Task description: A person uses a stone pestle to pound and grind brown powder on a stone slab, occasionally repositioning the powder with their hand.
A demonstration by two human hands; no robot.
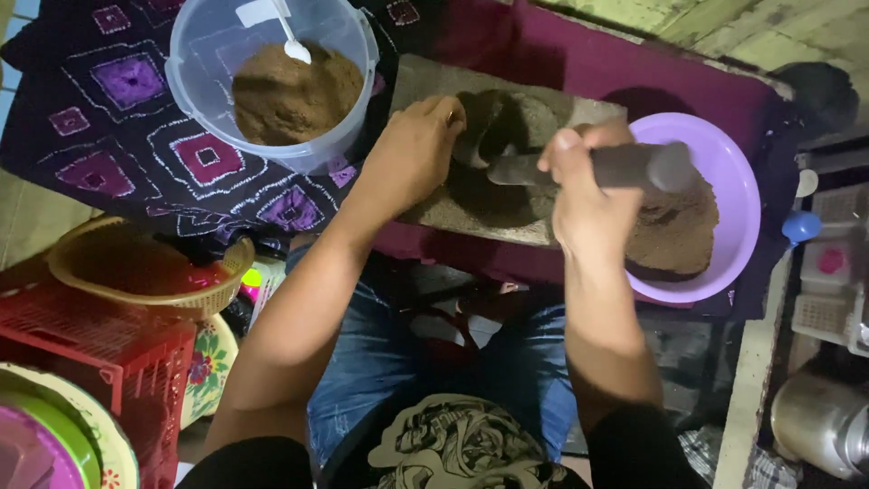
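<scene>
A flat grey grinding stone [425, 81] lies across the middle with dark brown paste [493, 122] on it. My right hand [584, 204] grips a dark stone roller [634, 165], held over the stone's right end and the purple bowl [738, 186]. My left hand [416, 149] rests on the stone with its fingers in the paste. The purple bowl holds brown ground paste [674, 231]. At the upper left stands a clear plastic tub [204, 54] of brown powder [290, 95] with a white spoon [291, 36] stuck in it.
A dark patterned cloth [127, 118] and a maroon cloth [579, 59] lie under the stone and tub. A yellow basket [81, 258], a red crate [90, 340] and floral plates [213, 367] crowd the lower left. A metal pot [819, 421] and small containers [833, 263] stand at right.
</scene>
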